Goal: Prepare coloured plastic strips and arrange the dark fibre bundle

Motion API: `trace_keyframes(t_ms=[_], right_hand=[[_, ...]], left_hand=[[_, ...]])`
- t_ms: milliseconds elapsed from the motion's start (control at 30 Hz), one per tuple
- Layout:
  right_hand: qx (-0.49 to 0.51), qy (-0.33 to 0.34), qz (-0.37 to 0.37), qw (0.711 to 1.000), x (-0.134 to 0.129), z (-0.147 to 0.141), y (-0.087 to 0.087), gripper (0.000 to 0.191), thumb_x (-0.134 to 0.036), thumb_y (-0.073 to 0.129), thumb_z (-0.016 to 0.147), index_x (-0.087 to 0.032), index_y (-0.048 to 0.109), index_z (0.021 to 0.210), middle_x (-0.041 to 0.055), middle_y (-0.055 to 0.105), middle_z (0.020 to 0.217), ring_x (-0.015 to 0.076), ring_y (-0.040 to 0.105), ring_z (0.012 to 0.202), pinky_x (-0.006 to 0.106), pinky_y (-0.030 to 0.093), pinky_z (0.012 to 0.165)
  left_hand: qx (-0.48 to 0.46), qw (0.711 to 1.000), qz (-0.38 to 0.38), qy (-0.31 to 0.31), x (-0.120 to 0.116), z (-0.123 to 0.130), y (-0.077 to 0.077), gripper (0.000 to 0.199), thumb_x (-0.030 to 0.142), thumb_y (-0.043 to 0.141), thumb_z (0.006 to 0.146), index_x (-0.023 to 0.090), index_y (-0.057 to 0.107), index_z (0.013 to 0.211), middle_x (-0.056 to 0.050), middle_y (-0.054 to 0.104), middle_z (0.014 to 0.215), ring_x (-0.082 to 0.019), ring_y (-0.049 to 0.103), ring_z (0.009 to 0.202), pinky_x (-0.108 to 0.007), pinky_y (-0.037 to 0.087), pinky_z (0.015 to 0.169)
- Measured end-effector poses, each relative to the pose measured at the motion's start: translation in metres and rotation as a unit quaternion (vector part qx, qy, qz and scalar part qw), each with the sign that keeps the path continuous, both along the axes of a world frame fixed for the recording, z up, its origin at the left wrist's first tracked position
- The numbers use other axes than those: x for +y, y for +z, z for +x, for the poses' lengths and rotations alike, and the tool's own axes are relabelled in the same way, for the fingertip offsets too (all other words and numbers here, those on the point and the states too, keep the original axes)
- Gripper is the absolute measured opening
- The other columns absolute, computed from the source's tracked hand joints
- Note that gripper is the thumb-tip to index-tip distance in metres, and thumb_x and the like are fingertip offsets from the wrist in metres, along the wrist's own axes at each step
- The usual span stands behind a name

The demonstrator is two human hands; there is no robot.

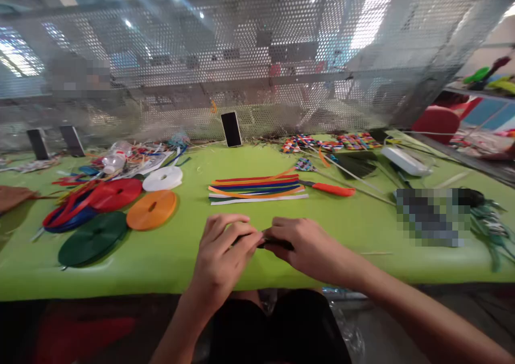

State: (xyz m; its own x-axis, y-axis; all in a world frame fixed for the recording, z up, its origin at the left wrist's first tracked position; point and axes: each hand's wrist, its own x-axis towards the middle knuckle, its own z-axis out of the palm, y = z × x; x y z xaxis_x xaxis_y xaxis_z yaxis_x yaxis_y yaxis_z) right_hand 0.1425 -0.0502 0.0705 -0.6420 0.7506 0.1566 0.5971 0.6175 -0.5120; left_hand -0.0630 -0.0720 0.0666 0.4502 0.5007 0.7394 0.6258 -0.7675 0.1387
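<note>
Above the near part of the green table, my left hand (225, 251) and my right hand (301, 246) meet at the fingertips. Both are closed around a thin dark piece (277, 242), mostly covered by the fingers, so its kind does not show. Just beyond the hands lies a row of flat strips (257, 187) in red, orange, blue, green and white, roughly side by side. A knife-like tool with an orange-red handle (333, 189) touches the strips' right end.
Rolls of strip lie at left: green (94, 239), orange (152, 210), red (118, 194) and white (163, 178). A phone (231, 129) leans against the mesh panel (257, 58). Woven colourful pieces (356, 140) and a white power strip (406, 161) are at back right.
</note>
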Motion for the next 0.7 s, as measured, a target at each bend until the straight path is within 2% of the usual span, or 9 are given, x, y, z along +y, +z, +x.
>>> trace_keyframes(t_ms=[133,300,433,533,567,633,700], right_hand=[[-0.022,0.006,0.001,1.000,-0.010,0.006,0.001,0.017,-0.027,0.058,0.094,-0.023,0.072,0.103,0.0021,0.065,0.086,0.0122,0.058,0.072,0.024,0.035,0.064],[-0.025,-0.019,0.049,0.998,-0.025,0.010,-0.004,0.020,-0.024,0.060,0.091,-0.026,0.071,0.108,0.0017,0.063,0.087,0.0116,0.058,0.070,0.024,0.036,0.061],[0.001,-0.074,0.091,0.993,-0.038,0.008,-0.010,0.029,-0.021,0.055,0.092,-0.027,0.068,0.117,0.0035,0.063,0.093,0.0127,0.060,0.073,0.024,0.043,0.063],[0.021,-0.124,0.139,0.982,-0.050,0.002,-0.016,0.040,-0.016,0.050,0.092,-0.025,0.061,0.129,0.0066,0.062,0.101,0.0143,0.061,0.076,0.026,0.049,0.067],[0.028,-0.133,0.156,0.978,-0.054,0.000,-0.018,0.044,-0.014,0.049,0.091,-0.025,0.059,0.133,0.0075,0.061,0.102,0.0148,0.061,0.077,0.027,0.050,0.067],[0.042,-0.145,0.183,0.972,-0.061,-0.004,-0.021,0.049,-0.011,0.048,0.089,-0.024,0.056,0.136,0.0085,0.060,0.103,0.0161,0.061,0.078,0.028,0.052,0.068],[0.053,-0.149,0.203,0.966,-0.066,-0.008,-0.024,0.051,-0.010,0.048,0.089,-0.025,0.054,0.137,0.0088,0.059,0.102,0.0177,0.060,0.081,0.029,0.052,0.067]], left_hand=[[-0.018,0.999,-0.012,-0.033,-0.013,-0.006,-0.001,0.031,0.003,0.067,0.081,0.023,0.067,0.104,-0.002,0.071,0.090,-0.021,0.062,0.099,-0.037,0.053,0.081],[-0.031,0.999,-0.001,-0.015,-0.026,-0.015,0.003,0.032,0.004,0.066,0.082,0.024,0.067,0.106,-0.004,0.070,0.092,-0.022,0.063,0.097,-0.037,0.055,0.080],[-0.085,0.992,0.065,0.064,-0.038,-0.015,-0.002,0.036,0.004,0.072,0.077,0.024,0.066,0.106,-0.006,0.067,0.099,-0.023,0.062,0.097,-0.041,0.053,0.083],[-0.183,0.968,0.107,0.135,-0.050,-0.002,-0.008,0.030,0.001,0.073,0.074,0.021,0.067,0.097,-0.005,0.064,0.093,-0.021,0.061,0.090,-0.038,0.052,0.081],[-0.224,0.961,0.085,0.140,-0.054,0.005,-0.010,0.026,0.001,0.071,0.076,0.020,0.066,0.093,-0.004,0.063,0.089,-0.019,0.061,0.086,-0.036,0.053,0.078],[-0.307,0.942,-0.017,0.132,-0.061,0.020,-0.012,0.017,0.005,0.067,0.081,0.020,0.066,0.089,-0.003,0.062,0.088,-0.016,0.061,0.083,-0.030,0.053,0.072],[-0.398,0.905,-0.114,0.102,-0.065,0.034,-0.011,0.009,0.011,0.064,0.085,0.020,0.065,0.089,-0.003,0.060,0.091,-0.014,0.061,0.078,-0.025,0.053,0.063]])
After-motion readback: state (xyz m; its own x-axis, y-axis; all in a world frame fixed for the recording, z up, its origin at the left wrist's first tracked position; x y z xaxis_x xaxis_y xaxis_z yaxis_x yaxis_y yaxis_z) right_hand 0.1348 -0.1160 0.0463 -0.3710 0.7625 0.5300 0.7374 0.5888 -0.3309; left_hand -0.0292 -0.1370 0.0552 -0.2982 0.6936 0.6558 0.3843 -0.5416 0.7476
